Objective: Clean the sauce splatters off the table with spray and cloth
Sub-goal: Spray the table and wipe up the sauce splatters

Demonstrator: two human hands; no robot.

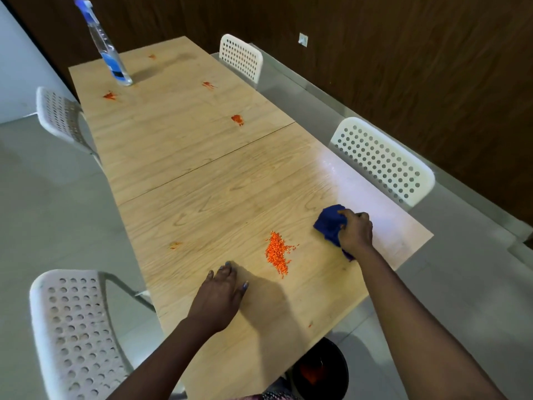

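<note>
Wood-grain table [202, 180] spattered with sauce, spray bottle [111, 56] far left, right hand [356, 230] clutching blue cloth [328, 223], left hand [220, 295] flat and spread; risks scattering nearby orange granules [277, 252] floorward if swiped carelessly.

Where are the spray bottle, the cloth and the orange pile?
spray bottle [111, 59]: head view, on its blue label.
cloth [328, 223]: head view, on the bunched fabric left of the right hand.
orange pile [277, 252]: head view, on its middle.
</note>
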